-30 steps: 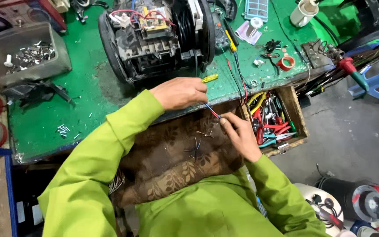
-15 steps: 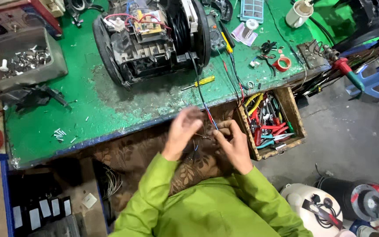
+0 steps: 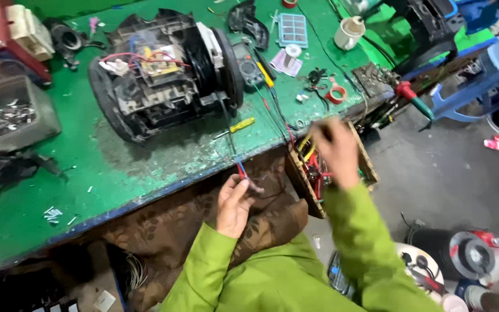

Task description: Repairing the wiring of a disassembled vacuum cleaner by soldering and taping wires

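Head view, seated at the green desk (image 3: pixel 145 167).

Left hand (image 3: pixel 233 203): fingers curled closed around the ends of thin wires (image 3: pixel 241 171) (red and blue insulation visible) just below the desk's front edge, over the lap. The wires run up over the edge toward the opened appliance (image 3: pixel 166 72) lying on its side on the desk, casing off, circuit board and internal wiring exposed.

Right hand (image 3: pixel 333 147): raised over the wooden tool drawer (image 3: pixel 330 173) that hangs open at the desk's right end. Motion-blurred; cannot tell how far open it is or whether it holds anything.

Progress, as a judgement: disassembly looks done, the wire ends are gathered in hand, but nothing shows them joined or insulated, and the casing is not closed up. Most of the wiring work seems left.

Relations: wires are in the left hand, well apart from the right hand. A yellow-handled screwdriver (image 3: pixel 239 126) lies on the desk between appliance and wires, untouched. Red tape roll (image 3: pixel 336 94) sits farther right.
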